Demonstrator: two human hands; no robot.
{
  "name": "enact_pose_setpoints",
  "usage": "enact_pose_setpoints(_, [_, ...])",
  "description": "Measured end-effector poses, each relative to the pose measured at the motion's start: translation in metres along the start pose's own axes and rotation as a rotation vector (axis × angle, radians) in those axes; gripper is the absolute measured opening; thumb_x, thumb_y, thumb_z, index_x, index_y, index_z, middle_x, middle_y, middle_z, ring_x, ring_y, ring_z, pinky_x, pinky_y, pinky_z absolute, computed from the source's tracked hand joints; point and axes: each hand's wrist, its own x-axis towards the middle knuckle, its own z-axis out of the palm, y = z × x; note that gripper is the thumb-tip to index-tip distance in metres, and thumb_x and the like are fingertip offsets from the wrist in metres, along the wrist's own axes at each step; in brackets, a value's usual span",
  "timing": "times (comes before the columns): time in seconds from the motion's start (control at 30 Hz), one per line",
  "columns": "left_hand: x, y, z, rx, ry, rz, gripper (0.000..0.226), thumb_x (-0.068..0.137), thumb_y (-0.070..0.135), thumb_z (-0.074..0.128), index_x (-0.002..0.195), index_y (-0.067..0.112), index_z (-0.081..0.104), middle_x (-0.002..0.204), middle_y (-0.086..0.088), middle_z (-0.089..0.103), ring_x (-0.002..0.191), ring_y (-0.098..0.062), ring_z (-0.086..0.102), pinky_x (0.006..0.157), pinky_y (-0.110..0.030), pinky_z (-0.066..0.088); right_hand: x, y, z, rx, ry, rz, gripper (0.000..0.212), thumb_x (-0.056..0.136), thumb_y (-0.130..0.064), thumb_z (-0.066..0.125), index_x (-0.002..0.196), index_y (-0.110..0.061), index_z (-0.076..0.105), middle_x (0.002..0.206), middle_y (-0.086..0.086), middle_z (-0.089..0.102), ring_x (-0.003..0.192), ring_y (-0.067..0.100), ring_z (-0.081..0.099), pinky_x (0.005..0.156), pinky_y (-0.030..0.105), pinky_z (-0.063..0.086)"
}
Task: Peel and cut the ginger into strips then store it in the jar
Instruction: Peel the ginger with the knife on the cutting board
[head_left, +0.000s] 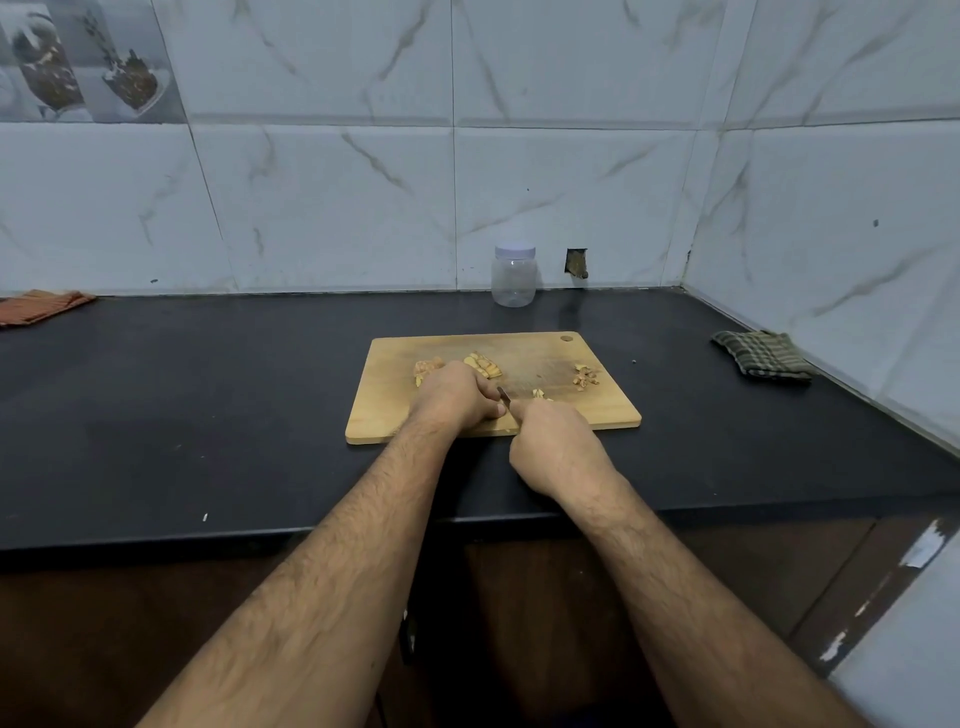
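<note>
Both hands' fingers curled: R (556, 447) grips knife (504, 396).

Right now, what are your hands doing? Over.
Right hand grips knife; left hand holds ginger on cutting board. Cut pieces piled behind. Jar lidded, empty, by wall. Nothing in the way.

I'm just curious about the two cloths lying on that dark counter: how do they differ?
The cloth at the far left is orange-red with stripes and lies against the back wall, partly cut off by the picture's edge. The cloth on the right is dark green with a checked pattern, lies near the side wall, and shows whole. Both are crumpled, rest on the counter and are well away from the cutting board.
</note>
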Motion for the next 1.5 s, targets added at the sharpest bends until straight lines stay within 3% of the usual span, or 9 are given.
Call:
enact_pose_setpoints(0.1, [-0.001, -0.002, 0.002, 0.001, 0.010, 0.006, 0.020, 0.082, 0.033, 0.080, 0.102, 0.032, 0.077, 0.109, 0.013, 0.073, 0.104, -0.008, 0.062, 0.087, -0.026, 0.050, -0.006, 0.001, 0.002, -0.026, 0.016, -0.005, 0.037, 0.093, -0.008, 0.051, 0.128, -0.021, 0.057, 0.105, 0.004, 0.058, 0.090, 0.020, 0.050, 0.070, 0.031, 0.044])
enact_pose_setpoints(0.3, [-0.005, -0.002, 0.001, 0.022, 0.024, 0.005, 0.020, 0.084, 0.035, 0.078, 0.104, 0.033, 0.076, 0.111, 0.011, 0.072, 0.108, -0.010, 0.062, 0.089, -0.028, 0.051, -0.024, 0.009, 0.001, -0.051, -0.029, 0.047, 0.047, 0.092, -0.009, 0.050, 0.136, -0.028, 0.052, 0.121, 0.007, 0.060, 0.109, 0.026, 0.056, 0.084, 0.038, 0.054])
enact_pose_setpoints(0.53, [-0.005, -0.002, 0.002, 0.002, 0.030, -0.008, 0.024, 0.082, 0.035, 0.080, 0.105, 0.032, 0.076, 0.112, 0.010, 0.072, 0.108, -0.010, 0.062, 0.089, -0.028, 0.050, -0.025, 0.013, 0.003, 0.022, 0.054, 0.057, 0.049, 0.095, -0.012, 0.050, 0.142, -0.028, 0.051, 0.129, 0.006, 0.060, 0.118, 0.025, 0.055, 0.091, 0.036, 0.052])
enact_pose_setpoints(0.8, [-0.005, -0.001, 0.004, 0.031, 0.031, -0.009, 0.018, 0.084, 0.035, 0.077, 0.102, 0.033, 0.077, 0.107, 0.009, 0.073, 0.101, -0.012, 0.063, 0.078, -0.026, 0.048, -0.015, 0.006, 0.004, 0.061, 0.051, 0.013, 0.050, 0.095, -0.013, 0.053, 0.142, -0.030, 0.051, 0.123, 0.005, 0.062, 0.109, 0.024, 0.057, 0.085, 0.034, 0.054])
enact_pose_setpoints(0.93, [-0.005, -0.001, 0.003, 0.036, 0.036, -0.006, 0.020, 0.084, 0.036, 0.077, 0.104, 0.034, 0.077, 0.108, 0.010, 0.073, 0.103, -0.012, 0.063, 0.081, -0.027, 0.050, -0.013, 0.005, 0.005, 0.050, 0.039, 0.016, 0.049, 0.093, -0.011, 0.054, 0.139, -0.029, 0.052, 0.120, 0.004, 0.061, 0.105, 0.022, 0.056, 0.081, 0.033, 0.052])
enact_pose_setpoints(1.07, [-0.005, -0.002, 0.004, 0.042, 0.029, 0.002, 0.021, 0.084, 0.036, 0.077, 0.105, 0.033, 0.077, 0.108, 0.010, 0.073, 0.104, -0.012, 0.063, 0.085, -0.028, 0.052, -0.011, 0.003, 0.005, 0.035, 0.043, 0.009, 0.042, 0.092, -0.010, 0.054, 0.130, -0.027, 0.057, 0.103, 0.001, 0.056, 0.090, 0.019, 0.050, 0.077, 0.034, 0.052])
enact_pose_setpoints(1.27, [-0.005, -0.001, 0.003, 0.038, 0.038, 0.000, 0.020, 0.085, 0.033, 0.076, 0.105, 0.031, 0.076, 0.108, 0.009, 0.073, 0.104, -0.012, 0.064, 0.086, -0.028, 0.051, -0.013, -0.005, 0.004, -0.013, 0.054, 0.007, 0.046, 0.093, -0.008, 0.052, 0.135, -0.027, 0.055, 0.110, 0.003, 0.058, 0.098, 0.022, 0.055, 0.069, 0.032, 0.042])
enact_pose_setpoints(1.5, [-0.007, -0.001, 0.003, 0.042, 0.032, 0.003, 0.016, 0.086, 0.034, 0.075, 0.102, 0.033, 0.077, 0.108, 0.009, 0.073, 0.104, -0.011, 0.062, 0.080, -0.026, 0.047, -0.031, 0.009, 0.006, -0.029, 0.016, 0.047, 0.048, 0.093, -0.010, 0.051, 0.137, -0.029, 0.052, 0.123, 0.006, 0.059, 0.112, 0.025, 0.055, 0.078, 0.034, 0.048])
